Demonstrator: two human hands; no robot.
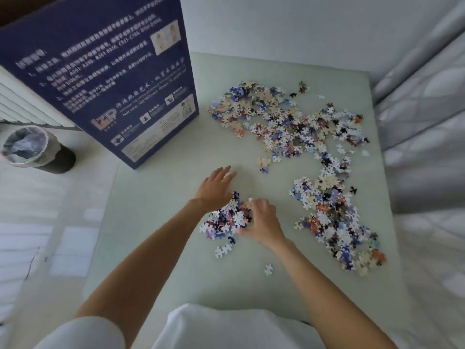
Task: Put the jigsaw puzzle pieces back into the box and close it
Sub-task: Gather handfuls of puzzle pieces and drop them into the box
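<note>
overhead, a pale green surface (pixel 156 222) shows bare room near its front edge and at left, where one blue box (pixel 105 71) stands upright by the left edge. two hands bracket one small pile of puzzle pieces (pixel 227 219): the left grip (pixel 216 188) spread flat and touching the pile, the right grip (pixel 261 222) curled round its other side. two larger scatters (pixel 289 117) reach toward the right edge.

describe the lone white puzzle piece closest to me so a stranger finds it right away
Start at the pale green table and find the small heap of jigsaw pieces between both hands. Nearer the person's body lies a single white puzzle piece, alone on bare tabletop, touching nothing.
</note>
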